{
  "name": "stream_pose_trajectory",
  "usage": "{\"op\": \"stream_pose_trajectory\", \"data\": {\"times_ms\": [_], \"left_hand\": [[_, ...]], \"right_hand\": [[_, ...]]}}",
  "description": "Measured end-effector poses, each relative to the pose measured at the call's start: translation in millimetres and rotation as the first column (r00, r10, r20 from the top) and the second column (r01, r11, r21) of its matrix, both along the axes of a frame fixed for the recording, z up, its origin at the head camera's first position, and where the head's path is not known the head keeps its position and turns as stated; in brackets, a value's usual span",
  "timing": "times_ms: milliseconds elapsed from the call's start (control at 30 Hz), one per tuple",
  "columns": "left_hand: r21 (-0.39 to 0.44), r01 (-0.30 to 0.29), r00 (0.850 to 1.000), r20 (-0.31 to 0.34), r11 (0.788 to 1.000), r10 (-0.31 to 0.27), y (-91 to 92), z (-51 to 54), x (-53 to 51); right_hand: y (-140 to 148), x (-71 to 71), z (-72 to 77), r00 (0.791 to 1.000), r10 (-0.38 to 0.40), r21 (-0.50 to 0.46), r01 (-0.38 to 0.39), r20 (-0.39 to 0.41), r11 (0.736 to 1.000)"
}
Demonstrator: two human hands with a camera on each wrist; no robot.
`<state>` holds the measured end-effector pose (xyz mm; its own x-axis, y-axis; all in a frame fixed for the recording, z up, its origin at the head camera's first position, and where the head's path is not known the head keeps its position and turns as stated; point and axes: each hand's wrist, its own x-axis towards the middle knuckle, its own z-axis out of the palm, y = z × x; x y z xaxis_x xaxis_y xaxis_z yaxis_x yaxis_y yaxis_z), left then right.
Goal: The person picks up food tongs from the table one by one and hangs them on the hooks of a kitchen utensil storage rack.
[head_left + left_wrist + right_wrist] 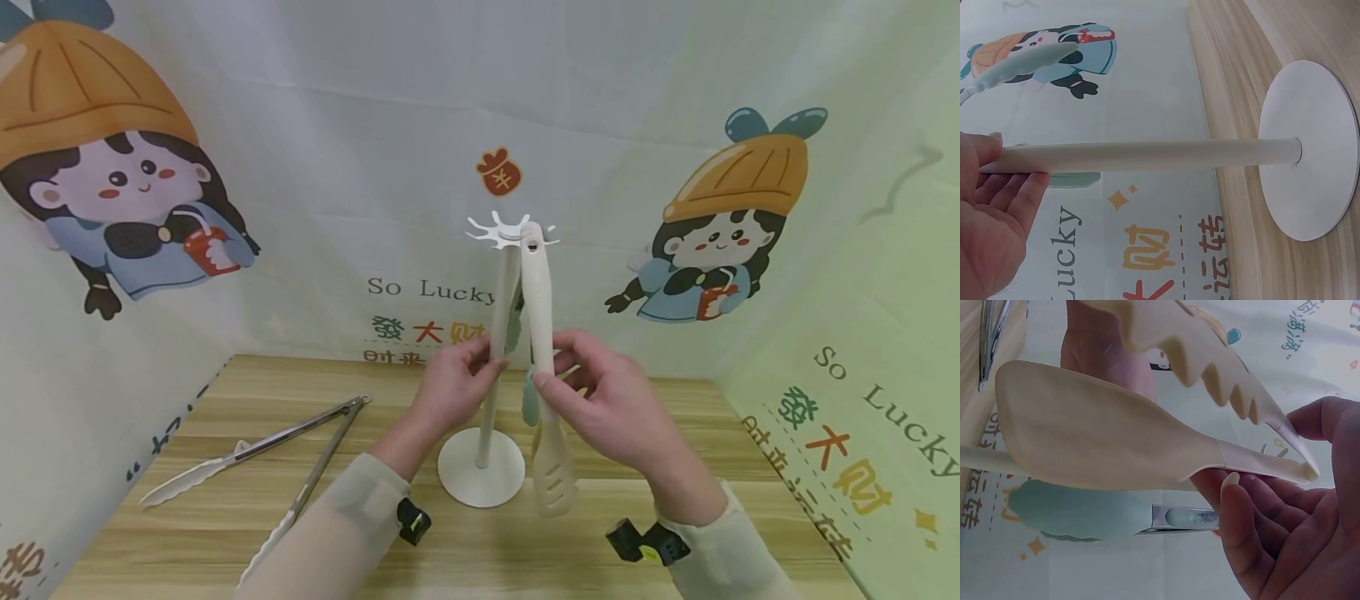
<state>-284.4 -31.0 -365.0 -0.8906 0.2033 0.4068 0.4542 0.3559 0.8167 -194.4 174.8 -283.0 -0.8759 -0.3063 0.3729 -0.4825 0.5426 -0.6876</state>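
Note:
My left hand (452, 387) grips the pole of a white utensil stand (488, 425), thumb on one side and fingers on the other. In my right hand (618, 408) are beige kitchen tongs (537, 308), held by the arms with the slotted end down. Their top end is at the stand's hooked crown (498, 233); whether it sits on a hook I cannot tell. The right wrist view shows one flat spatula-like arm (1097, 431) and one scalloped arm (1210, 375), spread apart. Green-tipped metal tongs (1085, 509) hang behind, partly hidden by the pole.
Metal tongs with white tips (180, 483) lie spread on the wooden table (420, 550) at the left. The stand's round base (465, 483) rests on the table. A printed cloth (360, 167) forms the walls behind and at both sides.

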Motion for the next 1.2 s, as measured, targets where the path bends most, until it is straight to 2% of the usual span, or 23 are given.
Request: {"op": "stream_pose_trajectory", "data": {"times_ms": [867, 1200], "left_hand": [[-0.003, -0.006, 1.0, 0.015, 1.0, 0.006, -1.1, -1.5, 0.3], [-0.012, 0.002, 0.999, -0.034, 1.0, -0.002, -0.5, -2.1, -1.1]], "right_hand": [[-2, -8.9, -7.4, 0.999, -0.012, 0.006, 0.012, 0.035, 1.0], [-4, -12.9, -11.8, 0.998, 0.011, -0.006, -0.01, 0.06, 1.0]]}}
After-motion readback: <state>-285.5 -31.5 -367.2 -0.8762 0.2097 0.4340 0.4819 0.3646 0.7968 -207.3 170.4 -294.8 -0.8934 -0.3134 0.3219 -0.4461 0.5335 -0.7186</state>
